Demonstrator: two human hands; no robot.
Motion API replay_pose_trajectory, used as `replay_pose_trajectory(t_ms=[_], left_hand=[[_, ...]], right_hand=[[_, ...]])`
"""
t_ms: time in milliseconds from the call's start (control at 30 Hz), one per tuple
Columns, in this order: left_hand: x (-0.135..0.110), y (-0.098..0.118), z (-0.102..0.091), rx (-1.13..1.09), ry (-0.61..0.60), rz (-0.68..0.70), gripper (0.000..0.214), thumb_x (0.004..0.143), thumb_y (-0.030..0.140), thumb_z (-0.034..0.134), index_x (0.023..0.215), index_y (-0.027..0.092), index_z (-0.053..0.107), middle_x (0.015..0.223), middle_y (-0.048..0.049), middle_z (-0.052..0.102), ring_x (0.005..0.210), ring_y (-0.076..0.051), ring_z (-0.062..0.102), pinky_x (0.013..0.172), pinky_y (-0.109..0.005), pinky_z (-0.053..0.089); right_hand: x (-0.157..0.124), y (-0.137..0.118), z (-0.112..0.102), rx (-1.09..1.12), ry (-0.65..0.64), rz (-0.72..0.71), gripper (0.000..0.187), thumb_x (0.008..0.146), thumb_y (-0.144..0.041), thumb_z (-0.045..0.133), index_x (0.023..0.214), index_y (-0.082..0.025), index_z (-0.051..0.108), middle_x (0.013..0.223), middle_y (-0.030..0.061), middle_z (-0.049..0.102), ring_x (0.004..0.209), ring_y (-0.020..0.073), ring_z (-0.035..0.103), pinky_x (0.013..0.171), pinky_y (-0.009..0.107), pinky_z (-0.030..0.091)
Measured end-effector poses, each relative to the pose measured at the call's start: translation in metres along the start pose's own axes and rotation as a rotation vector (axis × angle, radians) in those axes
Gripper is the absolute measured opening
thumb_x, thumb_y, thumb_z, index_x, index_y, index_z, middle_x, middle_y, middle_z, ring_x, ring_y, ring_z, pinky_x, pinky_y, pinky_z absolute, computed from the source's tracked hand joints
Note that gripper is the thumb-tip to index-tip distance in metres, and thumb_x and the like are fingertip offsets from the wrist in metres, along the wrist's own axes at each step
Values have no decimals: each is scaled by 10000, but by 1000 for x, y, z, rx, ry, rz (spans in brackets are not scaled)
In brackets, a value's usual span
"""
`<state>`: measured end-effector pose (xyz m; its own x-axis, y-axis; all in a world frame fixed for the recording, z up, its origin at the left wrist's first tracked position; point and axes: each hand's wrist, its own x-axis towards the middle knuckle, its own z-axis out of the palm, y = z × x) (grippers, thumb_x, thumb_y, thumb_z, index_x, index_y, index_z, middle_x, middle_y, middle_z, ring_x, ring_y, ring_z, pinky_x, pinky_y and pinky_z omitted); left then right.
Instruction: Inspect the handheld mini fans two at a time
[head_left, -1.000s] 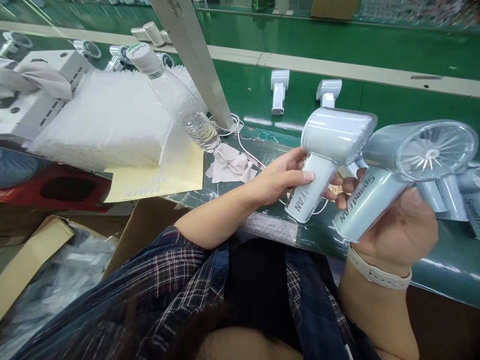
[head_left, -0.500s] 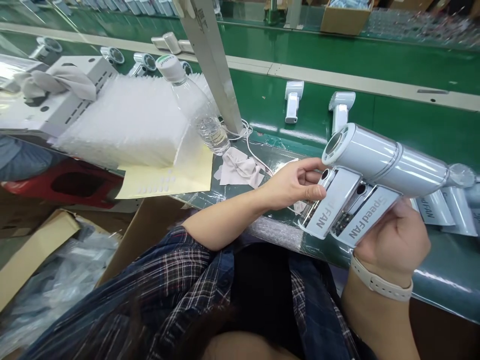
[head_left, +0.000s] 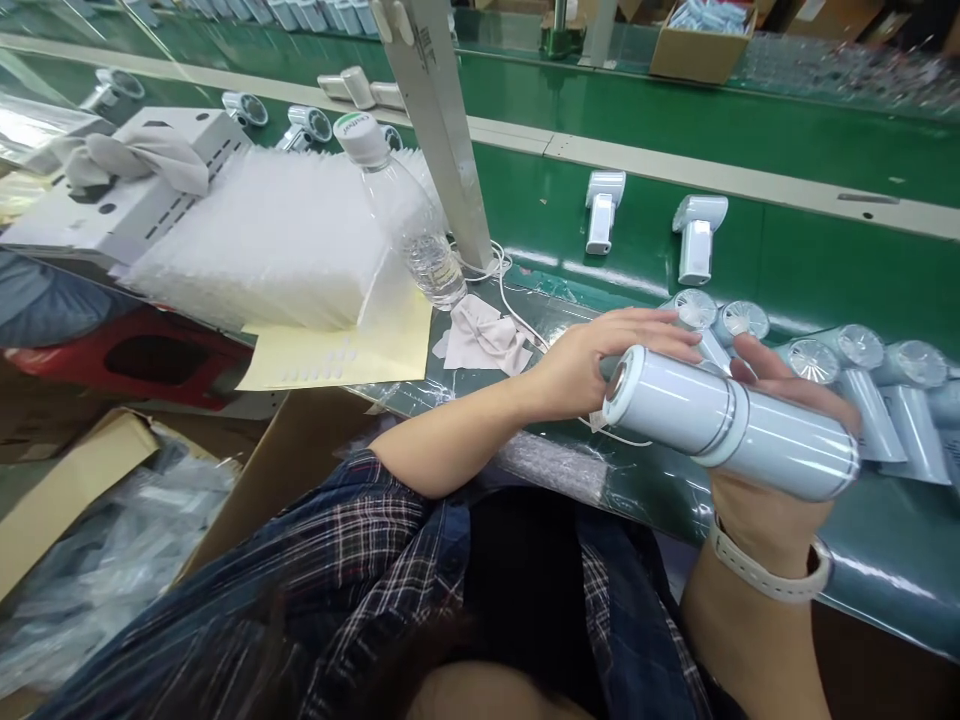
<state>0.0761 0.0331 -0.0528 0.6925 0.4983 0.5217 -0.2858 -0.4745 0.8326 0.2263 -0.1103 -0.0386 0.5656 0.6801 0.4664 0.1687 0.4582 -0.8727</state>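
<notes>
Two pale blue handheld fans lie end to end in my hands, their barrel-shaped heads turned up towards me. My left hand [head_left: 574,372] is closed about the near-left fan [head_left: 667,400], its fingers reaching behind the head; the thumb is mostly hidden. Behind and below the right-hand fan [head_left: 799,442], my right hand [head_left: 806,392] grips from the far side, fingers showing above the barrel. Both handles are out of sight beneath the heads. Just beyond my hands, several wrapped fans [head_left: 859,350] rest on the bench.
Two more fans, one [head_left: 602,210] and another [head_left: 697,238], sit on the green conveyor [head_left: 795,260]. A water bottle [head_left: 409,220] leans by a metal post [head_left: 442,130]. White sleeves [head_left: 255,240] are stacked at left; a carton [head_left: 247,480] of plastic bags stands below.
Both fans have been lowered and rotated, so the printed handles that faced me are now hidden under the heads. My right hand has come round behind its fan; my left fingers have stretched further right.
</notes>
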Motion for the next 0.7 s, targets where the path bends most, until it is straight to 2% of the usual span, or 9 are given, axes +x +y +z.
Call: replay_pose_trajectory(t_ms=[100,200,300,467,600,700], left_hand=[[1,-6,-2,125,12,157,272,1002,442,731,1237,337,820,1406,-32,784,1500,-267,613,1287,-544,452],[2,-9,-2,232,30,314,267,1028,434,698,1250,344,816,1378,-38,796,1470,-268,640,1287,-556,453],[3,-7,-2,308,32,398,264,1040,409,669,1253,350,815,1352,-51,803,1472,-268,637,1304,-562,435],[3,-5,-7,453,-35,343,262,1033,457,638,1189,370,830,1275,-44,827,1416,-260,654,1347,-548,363],[3,-15,-8,546,-79,272,256,972,373,722,1208,357,819,1218,-41,827,1342,-271,622,1353,-576,308],[3,-19,-4,560,-133,229,287,976,303,717,1249,330,805,1187,-62,813,1247,-273,599,1291,-588,360]], right_hand=[[-1,4,-1,-51,-1,-33,423,661,-353,967,1026,-330,753,1325,29,805,1428,355,657,1333,699,342],[-4,5,-3,-75,7,-60,349,713,-374,934,1008,-343,749,1285,6,819,1437,351,653,1335,696,339],[-7,5,-7,-75,0,-91,302,753,-409,911,1009,-359,759,1278,-4,820,1430,349,658,1335,687,343],[-9,10,-13,-35,-36,-31,372,685,-401,968,989,-320,769,1248,48,831,1432,364,657,1326,661,373],[-10,28,-16,132,-81,105,598,596,-288,1029,1130,-303,759,1249,68,831,1297,357,740,1248,638,484],[-11,39,-23,93,-110,149,783,555,-294,1060,1254,-294,707,1217,84,825,1182,360,778,1128,634,576]])
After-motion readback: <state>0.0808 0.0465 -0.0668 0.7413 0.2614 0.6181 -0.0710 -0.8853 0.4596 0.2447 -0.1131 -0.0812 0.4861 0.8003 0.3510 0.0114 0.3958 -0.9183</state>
